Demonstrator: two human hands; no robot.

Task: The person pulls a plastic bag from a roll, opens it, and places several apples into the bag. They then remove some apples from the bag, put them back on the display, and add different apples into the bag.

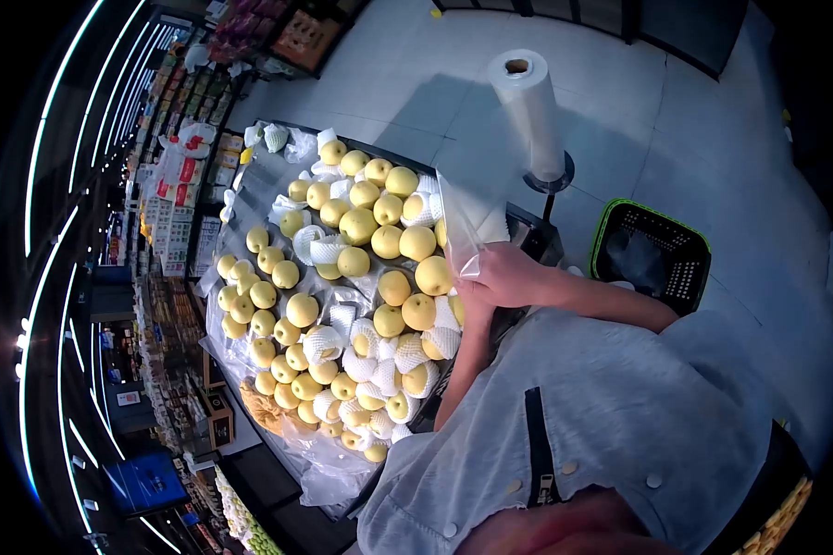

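Observation:
A clear plastic bag (477, 208) stretches up from my hands beside the pear display. My right hand (509, 275) is closed on the bag's gathered edge. Just below and against it, my left hand (475, 298) is also closed at the bag, its fingers partly hidden by the right. Yellow pears (357, 227) lie heaped on the stand to the left of my hands, some wrapped in white foam nets (384, 375). Beyond the bag, a roll of plastic bags (534, 116) stands upright on a holder.
A black basket with a green rim (690, 233) sits to the right, with a clear bag inside. Stocked shelves (171, 185) run along the left. A brown cloth-like item (267, 407) lies at the display's lower left corner.

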